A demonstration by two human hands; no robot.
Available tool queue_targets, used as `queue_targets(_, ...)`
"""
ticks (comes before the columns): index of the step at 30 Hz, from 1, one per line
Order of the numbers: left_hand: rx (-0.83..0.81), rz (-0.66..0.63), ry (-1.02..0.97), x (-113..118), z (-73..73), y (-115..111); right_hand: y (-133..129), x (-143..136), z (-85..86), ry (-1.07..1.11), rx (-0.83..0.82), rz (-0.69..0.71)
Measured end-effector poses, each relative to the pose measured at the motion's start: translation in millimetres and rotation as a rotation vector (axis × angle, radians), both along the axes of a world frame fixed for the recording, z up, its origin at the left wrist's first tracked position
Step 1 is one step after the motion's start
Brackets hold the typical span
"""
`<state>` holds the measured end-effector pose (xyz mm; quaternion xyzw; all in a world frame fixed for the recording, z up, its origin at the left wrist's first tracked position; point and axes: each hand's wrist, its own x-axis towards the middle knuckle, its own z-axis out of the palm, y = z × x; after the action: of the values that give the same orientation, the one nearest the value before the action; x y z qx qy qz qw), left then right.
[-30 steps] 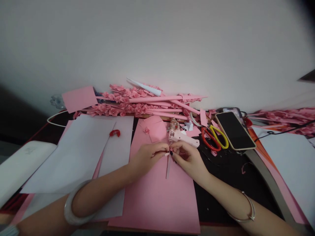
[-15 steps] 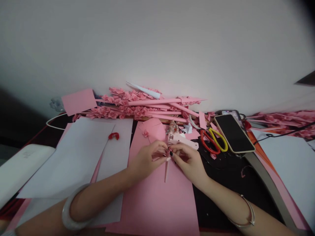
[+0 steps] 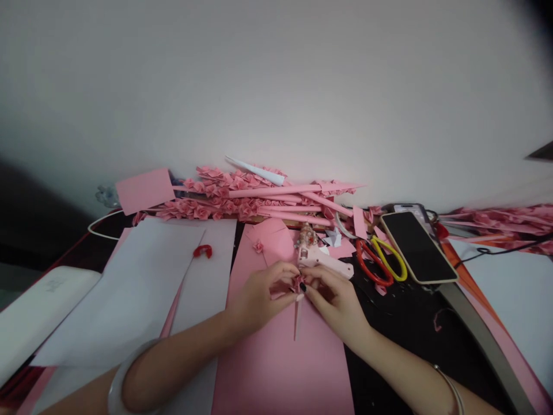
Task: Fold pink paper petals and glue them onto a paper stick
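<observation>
A small pink paper flower (image 3: 299, 281) is pinched between the fingertips of my left hand (image 3: 268, 297) and my right hand (image 3: 330, 297). From it a thin pale stem (image 3: 296, 324) points down toward me. Both hands are closed on the flower from either side, and fingers cover much of it. Beneath them lies a large pink paper sheet (image 3: 285, 369). Just beyond my hands rests a pale pink glue gun (image 3: 322, 259). Another little paper rose (image 3: 258, 246) lies on a pink cut piece of paper at the far left of the sheet.
Red-and-yellow-handled scissors (image 3: 380, 262) and a phone (image 3: 419, 248) lie to the right. White paper (image 3: 116, 288) with a red curved piece (image 3: 203, 251) covers the left. Many pink paper flower stalks (image 3: 276, 199) line the wall. A white box-like device (image 3: 47, 300) sits far left.
The whole scene sits slightly lower in view, as the camera has tilted up a little. Both hands still pinch the flower, with its petals showing a bit more.
</observation>
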<state>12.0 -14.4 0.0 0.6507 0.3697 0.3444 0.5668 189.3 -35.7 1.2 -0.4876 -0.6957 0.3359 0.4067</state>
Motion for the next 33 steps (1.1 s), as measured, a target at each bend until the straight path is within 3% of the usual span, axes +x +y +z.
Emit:
queue_targets(6, 0.06, -0.015, 0.09, -1, 4.2, 2, -1, 0, -1.7, 0.027, -0.087, -0.008)
queue_targets(13, -0.034, 0.022, 0.027, -1, 1.9, 3, 2, 0, 5.5, 0.145, -0.155, 0.012)
queue_targets(22, -0.125, 0.1, -0.053, -2, -2.3, 7, 1, 4, 2.0, 0.389, -0.301, -0.002)
queue_targets(28, -0.079, 0.312, -0.123, -7, 6.2, 12, 4, 4, 1.8, 0.446, -0.326, -0.019)
queue_targets(33, 0.066, 0.525, -0.063, -19, 14.7, 27, 2, 7, 5.7, 0.305, -0.268, 0.045)
